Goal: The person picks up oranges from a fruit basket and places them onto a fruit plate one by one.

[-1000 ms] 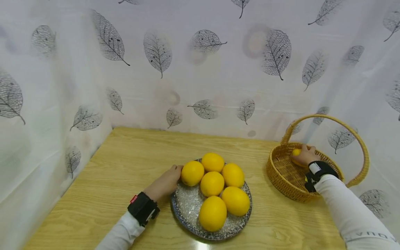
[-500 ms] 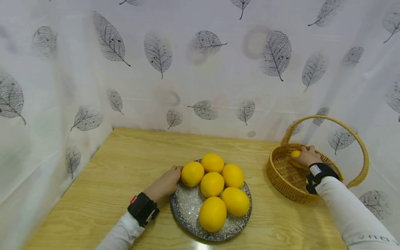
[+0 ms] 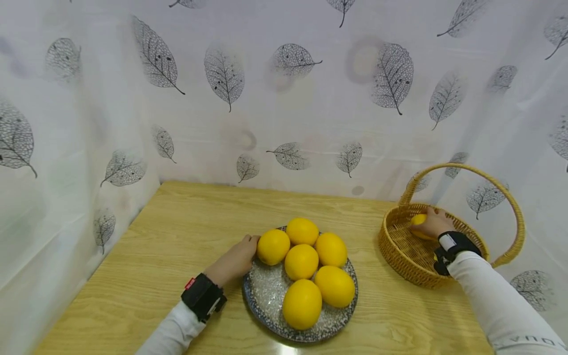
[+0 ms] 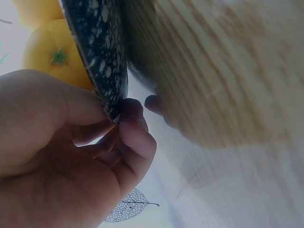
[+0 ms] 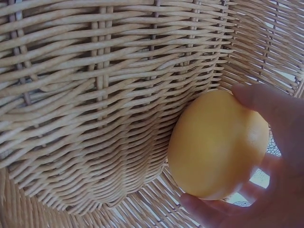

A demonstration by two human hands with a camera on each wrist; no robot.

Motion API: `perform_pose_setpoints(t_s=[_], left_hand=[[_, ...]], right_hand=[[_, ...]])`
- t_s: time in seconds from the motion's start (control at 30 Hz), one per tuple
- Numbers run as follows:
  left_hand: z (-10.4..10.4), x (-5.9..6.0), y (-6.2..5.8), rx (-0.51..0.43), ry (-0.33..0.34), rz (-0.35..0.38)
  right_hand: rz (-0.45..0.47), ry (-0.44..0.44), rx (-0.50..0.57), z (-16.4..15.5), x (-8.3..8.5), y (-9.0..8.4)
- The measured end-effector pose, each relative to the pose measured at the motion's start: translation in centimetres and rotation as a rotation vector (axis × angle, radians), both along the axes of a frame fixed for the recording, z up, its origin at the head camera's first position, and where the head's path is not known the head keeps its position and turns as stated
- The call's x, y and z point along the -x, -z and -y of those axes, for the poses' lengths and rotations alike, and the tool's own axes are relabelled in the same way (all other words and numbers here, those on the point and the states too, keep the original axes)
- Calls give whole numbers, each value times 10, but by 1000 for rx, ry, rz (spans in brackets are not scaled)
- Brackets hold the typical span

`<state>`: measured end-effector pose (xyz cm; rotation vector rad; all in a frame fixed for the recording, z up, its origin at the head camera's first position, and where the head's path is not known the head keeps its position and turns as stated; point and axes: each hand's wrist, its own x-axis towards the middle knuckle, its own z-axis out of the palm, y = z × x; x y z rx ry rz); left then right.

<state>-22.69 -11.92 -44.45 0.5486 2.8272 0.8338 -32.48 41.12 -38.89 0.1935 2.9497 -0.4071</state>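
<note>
The right hand [image 3: 432, 223] is inside the wicker basket [image 3: 401, 246], which stands near the right edge of the wooden table [image 3: 177, 231]. Its fingers [image 5: 266, 102] are curled around a yellow fruit [image 5: 216, 145] and hold it against the inner wall of the basket. The left hand [image 3: 235, 261] is at the left rim of the speckled plate [image 3: 266, 296], near the front edge of the table. Its fingers [image 4: 135, 130] are bent and pinch the rim. Six yellow fruits [image 3: 301, 261] lie together on the plate, touching each other.
</note>
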Motion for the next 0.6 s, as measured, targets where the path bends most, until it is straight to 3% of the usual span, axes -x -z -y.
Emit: perform_pose_setpoints(t_s=[0.6], left_hand=[[0, 0, 0, 14, -4, -1]], right_hand=[[-38, -135, -29, 5, -2, -9]])
